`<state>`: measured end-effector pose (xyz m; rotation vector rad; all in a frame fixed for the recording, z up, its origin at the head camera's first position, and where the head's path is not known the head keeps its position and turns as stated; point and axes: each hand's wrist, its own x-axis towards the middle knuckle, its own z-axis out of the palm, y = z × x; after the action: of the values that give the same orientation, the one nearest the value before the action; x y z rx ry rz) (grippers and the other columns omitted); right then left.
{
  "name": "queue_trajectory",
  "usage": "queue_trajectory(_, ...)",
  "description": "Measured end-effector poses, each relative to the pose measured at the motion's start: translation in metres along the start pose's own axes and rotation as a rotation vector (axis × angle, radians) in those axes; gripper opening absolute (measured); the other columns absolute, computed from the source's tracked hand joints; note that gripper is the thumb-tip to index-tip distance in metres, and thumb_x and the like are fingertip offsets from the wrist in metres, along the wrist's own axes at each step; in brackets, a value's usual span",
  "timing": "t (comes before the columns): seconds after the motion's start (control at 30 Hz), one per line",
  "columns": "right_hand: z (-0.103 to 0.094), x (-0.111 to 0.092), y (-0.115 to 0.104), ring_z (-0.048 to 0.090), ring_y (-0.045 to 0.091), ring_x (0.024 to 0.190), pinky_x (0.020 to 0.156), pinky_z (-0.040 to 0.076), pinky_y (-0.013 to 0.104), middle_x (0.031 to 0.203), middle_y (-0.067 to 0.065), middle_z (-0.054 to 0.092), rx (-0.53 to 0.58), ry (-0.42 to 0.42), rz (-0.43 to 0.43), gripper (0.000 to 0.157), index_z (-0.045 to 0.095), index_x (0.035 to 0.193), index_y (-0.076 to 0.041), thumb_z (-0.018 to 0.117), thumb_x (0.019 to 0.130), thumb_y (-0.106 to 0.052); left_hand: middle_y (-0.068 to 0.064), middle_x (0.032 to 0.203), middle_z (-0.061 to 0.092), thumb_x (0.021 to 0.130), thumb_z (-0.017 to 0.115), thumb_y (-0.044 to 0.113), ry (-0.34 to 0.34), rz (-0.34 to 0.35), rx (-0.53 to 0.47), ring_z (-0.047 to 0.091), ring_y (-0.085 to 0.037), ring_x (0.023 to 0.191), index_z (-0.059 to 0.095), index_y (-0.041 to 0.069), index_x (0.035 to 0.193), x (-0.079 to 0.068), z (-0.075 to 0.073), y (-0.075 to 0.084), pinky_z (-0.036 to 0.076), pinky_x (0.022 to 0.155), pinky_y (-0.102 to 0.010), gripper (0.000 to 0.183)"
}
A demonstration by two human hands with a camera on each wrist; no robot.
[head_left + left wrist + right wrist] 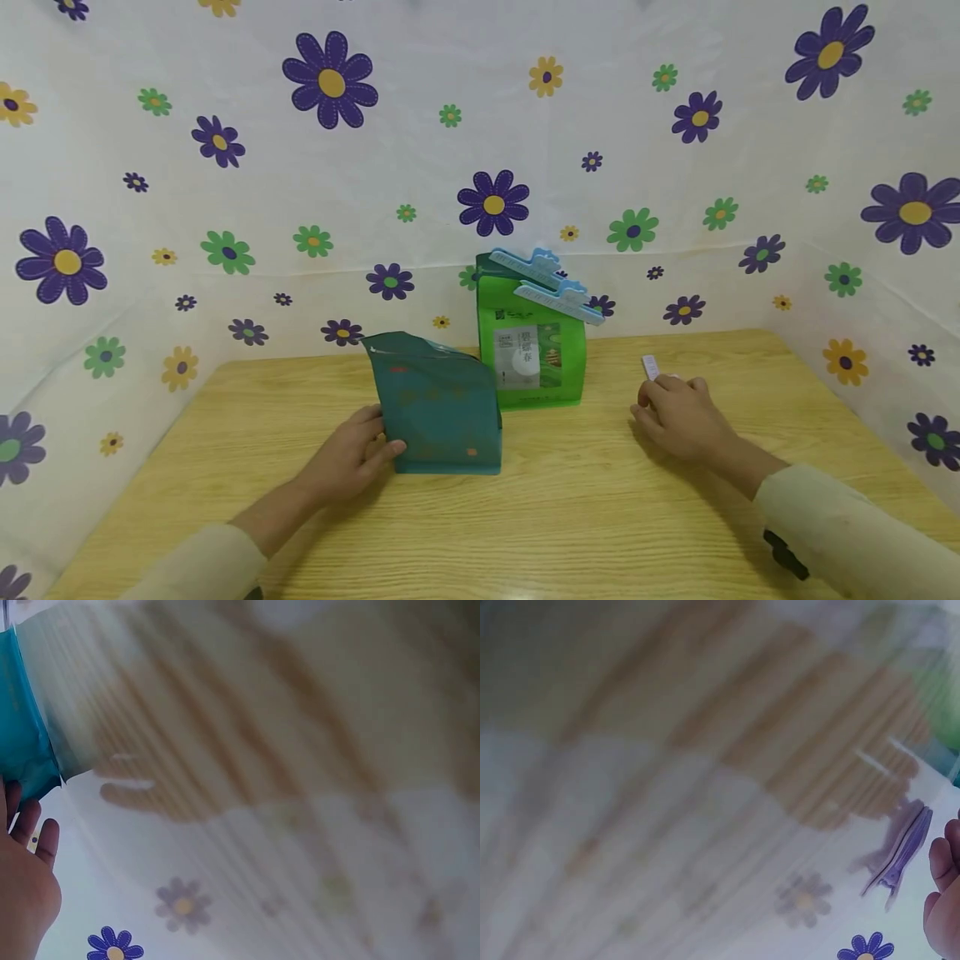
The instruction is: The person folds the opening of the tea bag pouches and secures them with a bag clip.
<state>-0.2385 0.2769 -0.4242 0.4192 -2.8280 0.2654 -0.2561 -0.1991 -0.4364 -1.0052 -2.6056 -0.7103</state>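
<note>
A dark teal pouch point(442, 408) stands upright on the table, its top edge sloping down to the right. My left hand point(356, 454) holds it by the left side, thumb in front and fingers behind. In the left wrist view, those fingers lie along the lower edge of the pouch. A pale purple sealing clip point(901, 851) rests on the table to the right. Beside it, my right hand point(682, 417) reaches with loosely bent fingers; the right wrist view shows a gap between hand and clip. In the head view the hand hides part of the clip.
Behind the teal pouch stands a bright green tea bag point(536, 350), with a darker green bag point(487, 267) at its back. Two light blue clips point(558, 300) slant across their tops. A white flowered cloth point(420, 150) encloses the wooden table point(555, 525) at the back and sides.
</note>
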Motion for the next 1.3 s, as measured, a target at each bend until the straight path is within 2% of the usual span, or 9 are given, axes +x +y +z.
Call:
queue_trajectory(0.13,0.003,0.0,-0.002,0.059,0.025,0.093,0.084,0.037,0.051,0.096,0.003,0.065,0.0,0.01,-0.002,0.016,0.064,0.095,-0.014,0.06,0.097,-0.029,-0.024,0.133,0.06,0.096,0.066,0.019,-0.018,0.005,0.046,0.057,-0.039,0.125,0.061,-0.009,0.127,0.004,0.003,0.002,0.047,0.102,-0.052,0.042)
queue_trajectory(0.33,0.006,0.001,-0.009,0.056,0.023,0.09,0.084,0.035,0.051,0.093,0.001,0.063,0.02,0.035,-0.017,0.017,0.065,0.093,-0.015,0.059,0.098,-0.03,-0.021,0.128,0.064,0.095,0.067,0.017,0.028,0.093,0.087,0.058,-0.036,0.12,0.064,-0.007,0.125,0.009,0.006,0.007,0.046,0.098,-0.055,0.038)
queue_trajectory(0.4,0.006,0.002,-0.012,0.055,0.022,0.09,0.082,0.034,0.049,0.093,0.001,0.062,0.024,0.038,-0.022,0.018,0.065,0.093,-0.015,0.058,0.098,-0.031,-0.019,0.127,0.064,0.095,0.067,0.017,0.04,0.102,0.084,0.057,-0.035,0.118,0.065,-0.005,0.125,0.01,0.007,0.009,0.043,0.096,-0.056,0.037)
queue_trajectory(0.6,0.008,0.003,-0.019,0.053,0.023,0.091,0.081,0.032,0.046,0.094,0.0,0.062,0.034,0.05,-0.036,0.02,0.067,0.094,-0.015,0.054,0.1,-0.029,-0.015,0.125,0.063,0.097,0.064,0.018,0.044,0.072,0.051,0.049,-0.031,0.113,0.066,0.001,0.125,0.012,0.013,0.013,0.031,0.095,-0.059,0.033)
queue_trajectory(0.77,0.011,0.004,-0.024,0.052,0.022,0.093,0.081,0.032,0.045,0.093,-0.001,0.06,0.045,0.064,-0.058,0.019,0.067,0.095,-0.016,0.051,0.101,-0.026,-0.012,0.123,0.062,0.099,0.06,0.021,0.02,0.02,0.001,0.045,-0.03,0.112,0.065,0.007,0.126,0.016,0.019,0.02,0.023,0.095,-0.059,0.031)
queue_trajectory(1.0,0.013,0.007,-0.031,0.052,0.02,0.091,0.081,0.035,0.046,0.093,-0.001,0.058,0.061,0.065,-0.087,0.02,0.066,0.095,-0.016,0.05,0.101,-0.026,-0.012,0.124,0.062,0.1,0.06,0.023,-0.02,-0.027,-0.032,0.044,-0.031,0.115,0.065,0.008,0.128,0.023,0.023,0.029,0.024,0.097,-0.059,0.032)
queue_trajectory(1.3,0.012,0.008,-0.036,0.054,0.019,0.088,0.081,0.036,0.045,0.093,-0.001,0.059,0.07,0.066,-0.103,0.022,0.065,0.097,-0.015,0.048,0.102,-0.028,-0.011,0.12,0.061,0.101,0.058,0.024,-0.02,-0.009,-0.042,0.044,-0.031,0.113,0.066,0.009,0.124,0.03,0.03,0.037,0.025,0.096,-0.06,0.03)
